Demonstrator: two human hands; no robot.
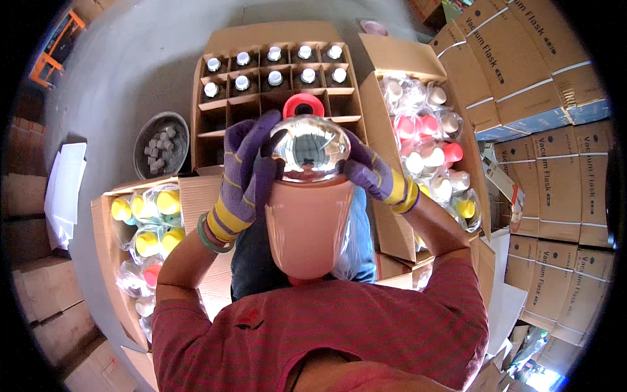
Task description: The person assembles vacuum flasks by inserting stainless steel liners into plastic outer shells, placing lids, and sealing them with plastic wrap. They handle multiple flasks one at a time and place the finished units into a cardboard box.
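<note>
My left hand (247, 163), in a purple and yellow glove, grips one side of a shiny silver glass flask liner (313, 140). From the opposite side, my gloved right hand (375, 171) closes on the same liner. Its rounded, mirrored end protrudes from a pink flask casing (305, 225), which stands between my legs close to my body. The liner's lower part is hidden inside the casing. Just beyond the liner, a red plastic ring (304, 98) shows at the near part of a divided carton (277, 34).
White-topped bottles (275, 78) stand in the carton's far compartments. A bowl (163, 124) with small greyish pieces is at left. Open cartons of plastic-wrapped, coloured-lid items flank me: left (101, 228), right (385, 196). Stacked strapped cartons (555, 170) line the right side.
</note>
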